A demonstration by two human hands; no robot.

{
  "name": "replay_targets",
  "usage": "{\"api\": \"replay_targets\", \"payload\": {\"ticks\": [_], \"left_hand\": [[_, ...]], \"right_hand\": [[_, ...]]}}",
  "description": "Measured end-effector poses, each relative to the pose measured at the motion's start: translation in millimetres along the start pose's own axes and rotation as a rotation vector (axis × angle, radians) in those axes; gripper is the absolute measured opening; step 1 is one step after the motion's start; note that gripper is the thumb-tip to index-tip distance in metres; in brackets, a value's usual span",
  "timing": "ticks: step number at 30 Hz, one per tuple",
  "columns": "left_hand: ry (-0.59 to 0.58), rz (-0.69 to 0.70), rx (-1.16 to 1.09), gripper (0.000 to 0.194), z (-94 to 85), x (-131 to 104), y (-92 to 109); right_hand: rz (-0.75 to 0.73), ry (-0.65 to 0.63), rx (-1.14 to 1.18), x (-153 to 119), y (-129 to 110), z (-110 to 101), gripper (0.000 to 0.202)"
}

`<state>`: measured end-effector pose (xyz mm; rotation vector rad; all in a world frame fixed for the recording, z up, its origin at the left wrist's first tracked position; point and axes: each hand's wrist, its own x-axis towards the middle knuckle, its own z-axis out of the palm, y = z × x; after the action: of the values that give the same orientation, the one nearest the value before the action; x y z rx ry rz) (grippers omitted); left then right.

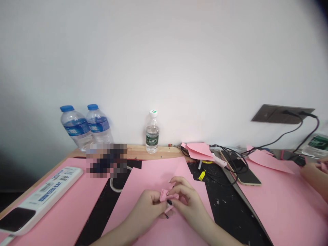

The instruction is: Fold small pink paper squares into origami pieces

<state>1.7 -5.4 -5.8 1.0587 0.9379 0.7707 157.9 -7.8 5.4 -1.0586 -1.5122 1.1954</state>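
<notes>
A small piece of folded pink paper (164,194) is held up between my two hands, above a large pink sheet (151,174) on the table. My left hand (151,205) pinches its left side between thumb and fingers. From the right, my right hand (186,198) grips the other side, its fingers bent over the folds. Both thumbs meet near the middle of the folded paper and cover part of it. The lower fingers of my left hand are mostly hidden behind the paper.
Left lies a white power strip (43,198) on pink paper. Two blue-capped bottles (98,124) and a smaller bottle (152,136) stand by the wall. Right are folded pink paper (198,150), black cables (233,171), a phone (243,171), and another person's hand (315,174).
</notes>
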Motion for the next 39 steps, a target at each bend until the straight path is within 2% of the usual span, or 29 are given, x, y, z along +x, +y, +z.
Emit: {"api": "replay_targets", "payload": {"ticks": [5, 14, 18, 22, 26, 31, 34, 39], "left_hand": [[-0.028, -0.014, 0.059, 0.023, 1.7, -1.3, -2.7], [-0.017, -0.037, 0.038, 0.029, 6.0, -4.2, -0.9], [0.001, -0.058, -0.067, 0.032, 3.1, -4.4, -2.1], [0.017, -0.049, -0.189, 0.031, 1.2, -4.5, -2.6], [0.008, -0.028, -0.305, 0.028, 1.7, -5.1, -2.0], [-0.009, -0.012, -0.297, 0.027, 1.9, -6.0, -1.8], [0.0, -0.032, -0.221, 0.032, 1.2, -5.5, -0.2], [0.045, -0.029, -0.077, 0.035, -0.5, -3.2, 3.6]], "right_hand": [[0.02, 0.013, 0.037, -0.4, 0.7, 1.4, 0.012], [-0.018, 0.024, -0.045, -2.4, -2.2, 0.7, 0.016], [-0.077, 0.134, -0.096, -1.7, -1.4, -6.6, 0.022], [-0.03, 0.212, -0.067, -3.1, 4.6, -10.4, 0.023], [-0.036, 0.212, -0.046, -4.0, 7.1, -6.7, 0.016], [0.026, 0.099, -0.002, -0.1, 3.7, -3.0, 0.009], [-0.024, 0.079, -0.033, 1.7, 1.7, -3.8, 0.022], [-0.048, 0.094, -0.039, 2.9, 2.1, -5.4, 0.027]]}}
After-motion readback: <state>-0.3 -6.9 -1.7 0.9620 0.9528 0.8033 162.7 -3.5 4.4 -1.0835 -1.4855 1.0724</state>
